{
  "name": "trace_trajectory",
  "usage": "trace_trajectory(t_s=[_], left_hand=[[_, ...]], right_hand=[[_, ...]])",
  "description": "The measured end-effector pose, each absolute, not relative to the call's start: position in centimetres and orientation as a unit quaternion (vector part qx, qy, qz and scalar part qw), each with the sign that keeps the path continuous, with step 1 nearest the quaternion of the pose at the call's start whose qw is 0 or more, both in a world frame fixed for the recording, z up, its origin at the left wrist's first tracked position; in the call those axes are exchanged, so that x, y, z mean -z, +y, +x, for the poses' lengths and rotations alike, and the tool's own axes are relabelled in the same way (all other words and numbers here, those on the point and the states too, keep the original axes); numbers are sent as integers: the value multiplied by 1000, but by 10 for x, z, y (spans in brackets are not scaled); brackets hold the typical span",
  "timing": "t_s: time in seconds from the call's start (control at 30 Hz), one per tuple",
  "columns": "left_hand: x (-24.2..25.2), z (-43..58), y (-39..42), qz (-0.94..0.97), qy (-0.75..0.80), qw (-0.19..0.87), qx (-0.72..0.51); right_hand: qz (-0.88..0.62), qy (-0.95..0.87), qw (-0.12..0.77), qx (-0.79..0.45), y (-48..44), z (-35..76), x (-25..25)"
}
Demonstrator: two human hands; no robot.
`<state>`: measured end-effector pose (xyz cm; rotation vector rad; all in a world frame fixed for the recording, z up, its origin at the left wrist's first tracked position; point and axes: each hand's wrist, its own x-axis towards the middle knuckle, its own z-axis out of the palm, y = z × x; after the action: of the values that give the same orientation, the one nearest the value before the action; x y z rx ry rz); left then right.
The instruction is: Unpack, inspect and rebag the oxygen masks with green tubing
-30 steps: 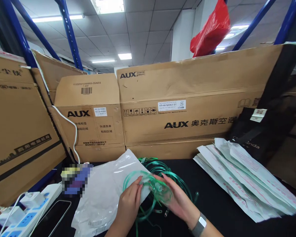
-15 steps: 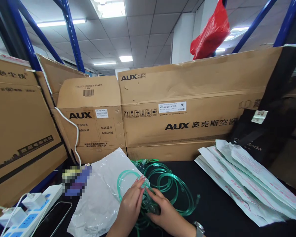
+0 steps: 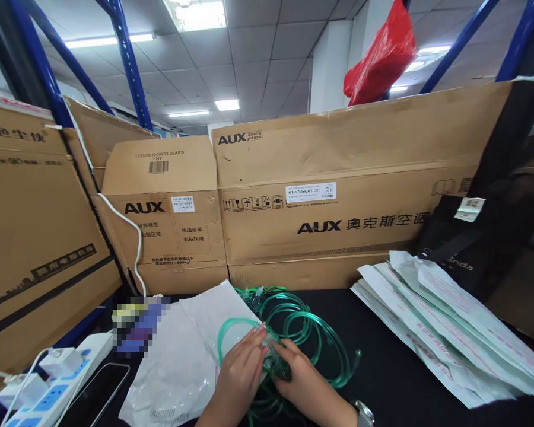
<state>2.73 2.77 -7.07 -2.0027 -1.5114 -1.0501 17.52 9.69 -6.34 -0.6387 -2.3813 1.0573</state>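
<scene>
Green plastic tubing point(image 3: 302, 332) lies in loose coils on the black table point(image 3: 382, 367), with a clear green mask piece among the coils under my hands. My left hand point(image 3: 242, 367) has its fingers closed on a coil of the tubing at the edge of a flat white plastic pouch point(image 3: 178, 362). Pressed against it from the right, my right hand point(image 3: 298, 379) is closed over the mask and tubing, and a watch shows at its wrist.
A fanned stack of sealed white pouches point(image 3: 440, 323) lies at the right. AUX cardboard boxes point(image 3: 320, 196) wall off the back and left. A white power strip point(image 3: 48, 379) and a dark phone point(image 3: 95, 391) sit at lower left. A black bag point(image 3: 485, 231) leans at right.
Both hands have drawn together and lower over the mask. The tubing coil once spread between them is now bunched under them, against the white pouch.
</scene>
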Motion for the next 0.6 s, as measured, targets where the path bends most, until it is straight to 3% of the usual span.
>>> trace_trajectory(t_s=[0.33, 0.6], left_hand=[[75, 18, 32, -546, -636, 87, 538], [69, 17, 29, -506, -651, 36, 565]], right_hand=[[-201, -798, 355, -443, 93, 174, 64], [-161, -792, 368, -461, 88, 177, 61]])
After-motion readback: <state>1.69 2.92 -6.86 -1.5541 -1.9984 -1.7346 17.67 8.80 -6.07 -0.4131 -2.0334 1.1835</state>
